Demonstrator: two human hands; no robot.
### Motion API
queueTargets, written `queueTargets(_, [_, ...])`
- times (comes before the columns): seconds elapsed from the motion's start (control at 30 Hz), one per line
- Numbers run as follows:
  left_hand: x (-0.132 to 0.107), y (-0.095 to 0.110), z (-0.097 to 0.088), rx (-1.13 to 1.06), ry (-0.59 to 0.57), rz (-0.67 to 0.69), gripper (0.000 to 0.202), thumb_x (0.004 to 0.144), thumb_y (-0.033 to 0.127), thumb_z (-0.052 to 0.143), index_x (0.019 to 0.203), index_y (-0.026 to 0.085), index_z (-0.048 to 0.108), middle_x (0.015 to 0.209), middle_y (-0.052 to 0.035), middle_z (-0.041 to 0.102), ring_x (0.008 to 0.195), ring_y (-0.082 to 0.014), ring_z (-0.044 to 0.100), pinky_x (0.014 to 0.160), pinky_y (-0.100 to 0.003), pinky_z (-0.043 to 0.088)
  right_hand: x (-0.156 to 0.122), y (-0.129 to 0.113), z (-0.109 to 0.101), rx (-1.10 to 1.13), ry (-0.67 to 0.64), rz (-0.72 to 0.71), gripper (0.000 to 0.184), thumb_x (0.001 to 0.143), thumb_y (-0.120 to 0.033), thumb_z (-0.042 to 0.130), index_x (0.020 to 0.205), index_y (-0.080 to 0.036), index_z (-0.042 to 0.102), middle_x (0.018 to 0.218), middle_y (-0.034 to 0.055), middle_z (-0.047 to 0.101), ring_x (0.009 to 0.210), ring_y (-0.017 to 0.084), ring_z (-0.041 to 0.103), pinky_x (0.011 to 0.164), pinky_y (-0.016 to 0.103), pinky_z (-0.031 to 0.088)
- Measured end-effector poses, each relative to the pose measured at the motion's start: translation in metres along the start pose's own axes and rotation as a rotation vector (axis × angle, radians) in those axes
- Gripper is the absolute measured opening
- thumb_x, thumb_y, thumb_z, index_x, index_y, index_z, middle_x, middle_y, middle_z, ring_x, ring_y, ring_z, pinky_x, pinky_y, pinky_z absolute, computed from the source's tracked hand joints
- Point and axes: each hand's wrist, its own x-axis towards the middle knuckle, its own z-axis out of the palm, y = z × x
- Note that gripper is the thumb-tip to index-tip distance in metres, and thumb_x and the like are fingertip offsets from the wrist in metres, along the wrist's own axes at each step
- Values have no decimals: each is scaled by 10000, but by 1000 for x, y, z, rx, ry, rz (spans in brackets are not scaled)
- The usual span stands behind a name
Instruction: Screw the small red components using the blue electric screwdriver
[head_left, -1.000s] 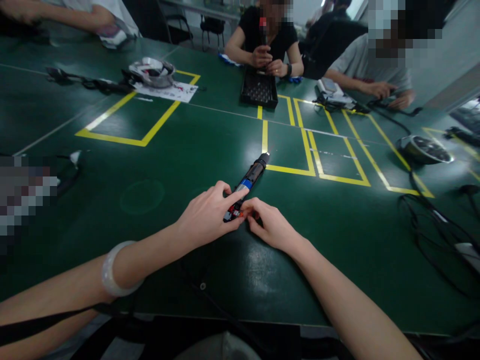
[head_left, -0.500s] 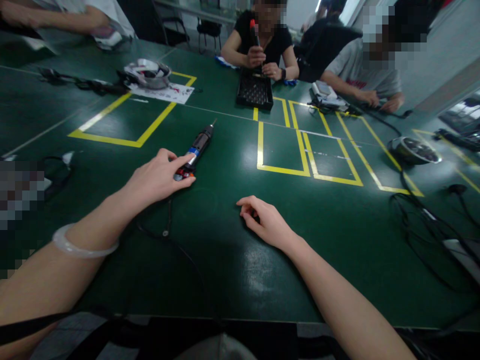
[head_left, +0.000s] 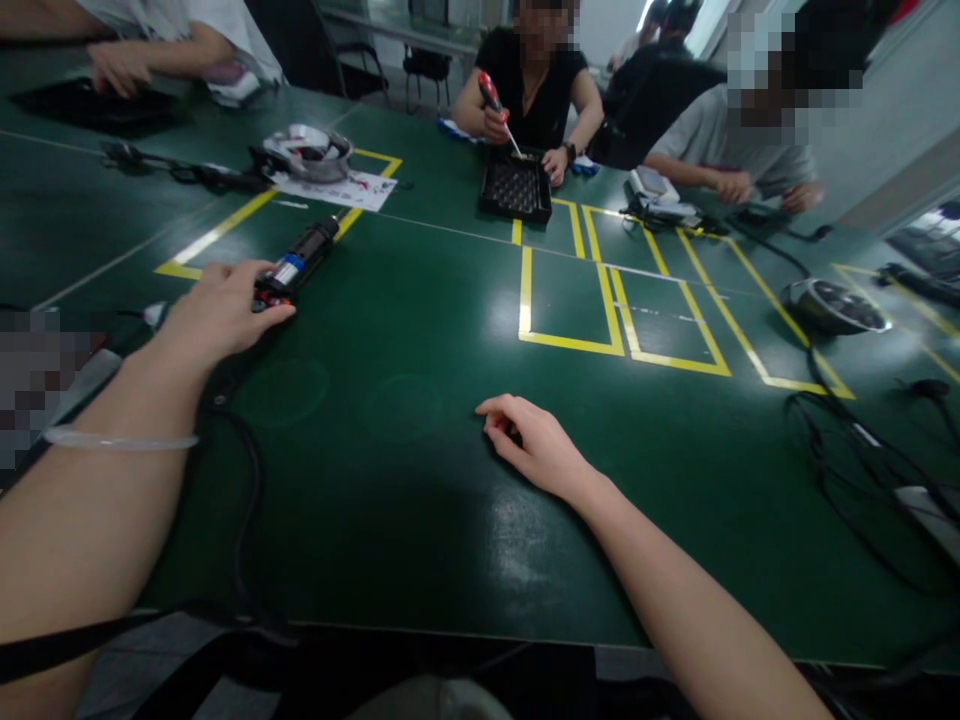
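Observation:
My left hand [head_left: 217, 315] grips the rear end of a black electric screwdriver [head_left: 296, 265] with a blue band, lying on the green table [head_left: 420, 470] at the left, its tip pointing away toward a yellow taped rectangle [head_left: 225, 230]. Its black cable [head_left: 244, 490] trails back toward me under my left arm. My right hand [head_left: 536, 445] rests on the table near the middle, fingers loosely curled, with nothing visible in it.
Across the table a person holds a red-handled screwdriver [head_left: 491, 100] over a black tray [head_left: 516, 187]. A fan part on a paper sheet [head_left: 311, 150] lies far left, another fan [head_left: 836, 303] at right, and cables [head_left: 862, 450] cover the right side.
My left hand has carried the screwdriver from the table's middle, where both hands held it, out to the left. My right hand let go and stayed in place.

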Motion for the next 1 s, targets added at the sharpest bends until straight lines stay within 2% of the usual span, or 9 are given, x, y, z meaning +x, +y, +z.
queueTargets(0.1, [-7,4,-4,48,58,-26,677,990,629,317,1451,138,380,1287,-156,440,1120,-318,508,914,-502,478,0,1,0,-6,5,-2,220,945,-154,507,1146,-202,583,917,36,648,851,163,609,776,295,491])
queueTargets(0.2, [-14,11,-9,96,91,-6,641,987,648,275,1311,132,475,1239,-128,454,1104,-280,493,915,-451,478,0,1,0,-14,7,-1,219,944,-152,509,1144,-206,583,918,34,649,853,162,610,781,295,493])
queueTargets(0.43, [-19,16,-11,19,89,-35,636,922,716,350,1185,177,560,1167,-79,441,1043,-257,471,895,-432,431,0,0,1,-18,4,-1,210,946,-151,512,1133,-204,591,923,38,651,851,163,612,776,298,495])
queueTargets(0.57, [-21,17,-9,-36,115,-39,619,938,704,305,1172,190,559,1137,-53,433,1047,-239,457,887,-404,394,0,-1,1,-16,3,-5,211,945,-147,512,1132,-193,598,926,44,653,855,166,613,778,303,496])
queueTargets(0.67, [-22,19,-9,-47,125,-49,623,959,684,253,1186,185,549,1170,-57,458,1046,-244,461,844,-387,383,1,-1,0,-16,1,0,204,946,-150,513,1125,-194,599,925,44,653,854,166,613,779,303,497])
queueTargets(0.77, [-22,20,-12,-65,123,-63,620,965,667,279,1217,172,554,1223,-66,486,1059,-268,482,836,-399,385,1,-1,-1,-19,1,-2,202,947,-151,513,1123,-198,601,923,41,653,854,164,614,777,298,496])
queueTargets(0.87, [-25,26,-17,-69,193,-71,614,1007,612,247,1291,155,542,1209,-69,544,1046,-251,510,865,-404,407,1,-1,-1,-23,3,-8,207,943,-146,517,1123,-197,605,922,41,653,852,163,613,776,294,494])
queueTargets(0.93, [-29,37,-21,-114,240,-20,598,1026,576,260,1335,141,531,1163,-61,594,1003,-213,539,888,-375,426,1,-1,0,-21,4,-11,209,941,-144,517,1122,-197,607,924,42,654,852,162,614,776,290,492])
queueTargets(1.0, [-34,55,-24,-221,236,103,560,1020,552,351,1319,128,561,1132,-55,640,962,-182,573,896,-330,441,1,0,0,-15,6,-12,208,940,-142,518,1117,-198,610,929,42,655,856,160,613,776,286,488])
